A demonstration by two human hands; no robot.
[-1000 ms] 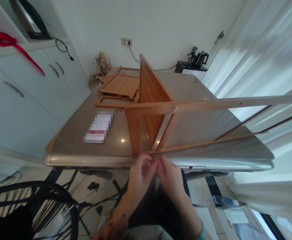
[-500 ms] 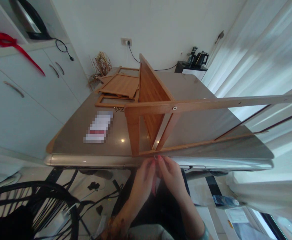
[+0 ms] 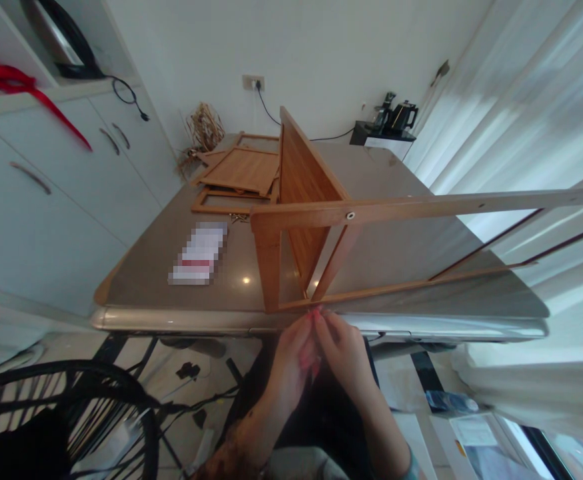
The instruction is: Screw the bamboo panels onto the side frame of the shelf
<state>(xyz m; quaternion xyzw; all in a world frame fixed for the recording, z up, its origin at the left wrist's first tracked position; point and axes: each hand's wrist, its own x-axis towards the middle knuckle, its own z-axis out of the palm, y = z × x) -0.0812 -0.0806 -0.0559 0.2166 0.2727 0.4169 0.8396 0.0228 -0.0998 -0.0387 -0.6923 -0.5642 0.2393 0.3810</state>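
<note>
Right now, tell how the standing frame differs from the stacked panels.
The standing frame is upright at the table's near edge; the stacked panels lie flat at its far end. The left hand and right hand reach the standing frame, not the stacked panels. Both are brown wood.

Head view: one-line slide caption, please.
Left hand and right hand meet at the lower rail of a wooden frame on the table.

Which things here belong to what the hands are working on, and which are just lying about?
In hand: left hand, right hand, wooden frame, upright panel.
Lying about: stacked panels, leaflet, kettle, dry twigs.
</note>
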